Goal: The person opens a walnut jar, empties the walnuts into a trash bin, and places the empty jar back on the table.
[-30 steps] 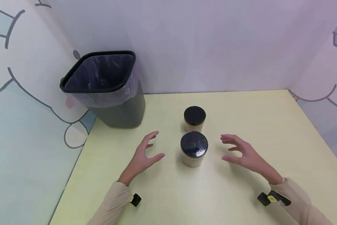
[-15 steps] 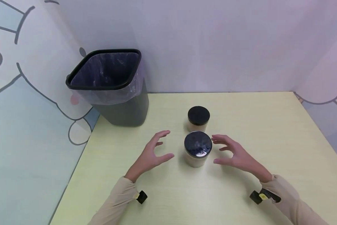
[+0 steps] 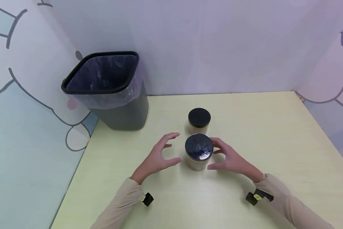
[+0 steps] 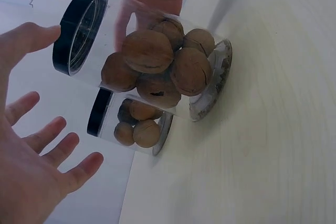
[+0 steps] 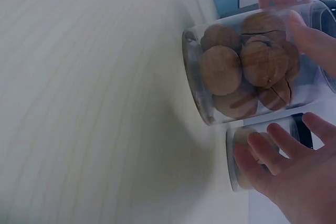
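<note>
A clear jar with a glossy black lid [image 3: 199,147] stands upright on the table, and the wrist views show walnuts [image 4: 149,51] inside it. Just behind is a second black-lidded jar [image 3: 199,118], also holding round brown nuts. My left hand [image 3: 157,159] is to the left of the front jar, fingers spread and curved, with a small gap to it. On the other side, my right hand [image 3: 230,159] reaches close around the jar's right side, its fingertips partly behind the lid. Its thumb [image 5: 312,43] overlaps the jar in the right wrist view; whether it touches, I cannot tell.
A grey bin [image 3: 122,114] with a black rim and a clear plastic liner stands at the table's back left corner. A pale wall [image 3: 217,47] rises behind the light wooden table [image 3: 274,133], and patterned walls flank it.
Both hands have moved inward toward the front jar, the right one from well apart to right beside it. The jars have stayed in place. The head view has shifted slightly and back.
</note>
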`<state>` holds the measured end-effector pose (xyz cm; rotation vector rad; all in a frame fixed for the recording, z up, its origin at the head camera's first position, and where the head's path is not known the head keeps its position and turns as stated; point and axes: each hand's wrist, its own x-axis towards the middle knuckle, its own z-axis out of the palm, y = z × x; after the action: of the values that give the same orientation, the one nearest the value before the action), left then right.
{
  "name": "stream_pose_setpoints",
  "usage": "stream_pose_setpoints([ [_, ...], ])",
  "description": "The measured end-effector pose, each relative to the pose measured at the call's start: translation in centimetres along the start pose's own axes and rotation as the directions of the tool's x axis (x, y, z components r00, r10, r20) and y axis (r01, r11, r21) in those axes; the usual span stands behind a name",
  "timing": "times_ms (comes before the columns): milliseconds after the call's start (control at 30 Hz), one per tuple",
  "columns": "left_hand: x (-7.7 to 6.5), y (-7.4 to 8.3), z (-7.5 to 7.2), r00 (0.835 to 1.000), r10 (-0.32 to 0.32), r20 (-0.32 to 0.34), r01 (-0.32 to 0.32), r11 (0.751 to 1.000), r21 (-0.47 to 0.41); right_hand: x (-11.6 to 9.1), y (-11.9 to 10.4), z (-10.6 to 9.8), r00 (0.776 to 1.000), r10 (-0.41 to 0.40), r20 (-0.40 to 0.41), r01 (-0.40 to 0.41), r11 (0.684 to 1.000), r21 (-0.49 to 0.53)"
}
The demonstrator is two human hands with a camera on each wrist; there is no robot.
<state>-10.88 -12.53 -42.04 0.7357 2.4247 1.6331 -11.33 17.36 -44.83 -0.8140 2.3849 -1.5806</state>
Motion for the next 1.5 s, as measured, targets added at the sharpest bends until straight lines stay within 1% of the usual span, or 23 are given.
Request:
stream_pose_setpoints([
  [67,0.1,0.1,0.0,1.000,0.002,0.005,-0.002,1.000,0.003,0.2,0.9,0.4,1.000,-0.007,0.003,0.007,1.000,0.010],
  [133,0.2,0.1,0.0,1.000,0.017,0.010,-0.017,1.000,0.000,0.3,1.5,0.8,1.000,-0.017,0.011,0.017,1.000,0.019],
  [267,0.5,0.0,0.2,0.998,0.055,0.027,-0.055,0.998,-0.018,0.5,2.0,1.5,1.000,-0.030,0.004,0.030,0.999,0.012],
  [367,0.8,-0.1,0.4,0.997,0.071,0.041,-0.070,0.997,-0.032,0.6,2.1,1.9,0.999,-0.032,-0.022,0.032,0.999,-0.007],
  [533,1.1,0.0,0.8,0.995,0.091,0.047,-0.089,0.995,-0.041,0.9,1.6,2.6,0.999,-0.012,-0.044,0.012,1.000,0.003],
  [667,1.2,0.3,0.9,0.992,0.120,0.034,-0.118,0.992,-0.032,1.3,0.1,3.1,0.994,-0.066,-0.082,0.068,0.997,0.022],
  [733,1.2,0.7,0.9,0.990,0.135,0.030,-0.134,0.991,-0.032,1.5,-0.7,3.2,0.990,-0.105,-0.098,0.108,0.994,0.018],
  [800,1.2,1.8,0.8,0.988,0.151,0.037,-0.150,0.988,-0.034,1.6,-1.3,3.1,0.985,-0.132,-0.111,0.132,0.991,-0.004],
  [933,1.3,4.1,0.5,0.983,0.169,0.073,-0.164,0.985,-0.061,1.4,-2.0,2.8,0.985,-0.134,-0.111,0.130,0.991,-0.042],
  [1000,1.3,4.7,0.5,0.982,0.167,0.084,-0.162,0.985,-0.065,1.2,-2.2,2.7,0.987,-0.124,-0.103,0.119,0.992,-0.052],
  [1033,1.3,4.4,0.5,0.980,0.177,0.087,-0.172,0.983,-0.062,1.2,-2.4,2.6,0.988,-0.120,-0.098,0.115,0.992,-0.053],
  [1067,1.4,4.1,0.6,0.979,0.183,0.090,-0.178,0.982,-0.057,1.1,-2.0,2.5,0.987,-0.130,-0.098,0.125,0.991,-0.056],
  [1100,1.5,3.8,0.7,0.978,0.190,0.091,-0.186,0.981,-0.052,1.1,-2.2,2.4,0.985,-0.144,-0.099,0.138,0.989,-0.060],
  [1167,1.5,3.0,0.8,0.974,0.206,0.094,-0.203,0.978,-0.038,1.2,-2.3,2.3,0.977,-0.186,-0.103,0.178,0.981,-0.077],
  [1233,1.6,2.5,1.0,0.969,0.226,0.097,-0.226,0.974,-0.016,1.3,-1.7,2.1,0.968,-0.225,-0.108,0.214,0.971,-0.105],
  [1267,1.5,2.7,1.0,0.968,0.229,0.098,-0.230,0.973,-0.004,1.3,-1.4,2.1,0.964,-0.241,-0.109,0.228,0.966,-0.122],
  [1300,1.5,2.9,1.0,0.967,0.235,0.098,-0.237,0.972,0.010,1.3,-1.5,1.9,0.963,-0.248,-0.108,0.232,0.962,-0.144],
  [1400,1.3,3.6,1.0,0.962,0.253,0.100,-0.260,0.964,0.060,1.2,-0.8,1.6,0.962,-0.258,-0.093,0.235,0.951,-0.202],
  [1500,1.2,4.3,1.0,0.962,0.253,0.103,-0.264,0.957,0.119,1.1,-1.4,1.3,0.957,-0.280,-0.072,0.254,0.933,-0.255],
])
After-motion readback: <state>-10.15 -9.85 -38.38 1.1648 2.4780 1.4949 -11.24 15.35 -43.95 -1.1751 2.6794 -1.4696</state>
